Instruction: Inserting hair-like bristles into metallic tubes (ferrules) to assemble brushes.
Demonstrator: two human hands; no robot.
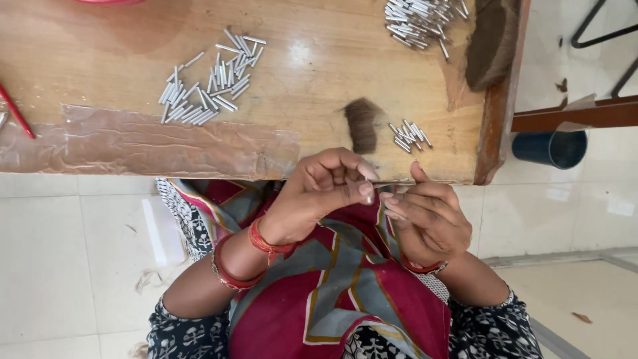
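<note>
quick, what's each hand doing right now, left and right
Left hand: closed, fingertips pinching one end of a thin metal tube.
Right hand: closed, thumb and fingers gripping the tube's other end.

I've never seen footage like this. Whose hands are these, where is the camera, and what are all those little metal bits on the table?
There is no machine here: the one picture comes from a camera worn on a person's head, looking down at their own two hands and lap. The left hand and right hand meet just below the edge of the wooden table and pinch a thin metal tube between the fingertips. On the table lie three heaps of similar small silver tubes: a big one, a small one and one at the far edge. Beside the small heap sits a tuft of dark hair; a larger bundle lies farther right.
</note>
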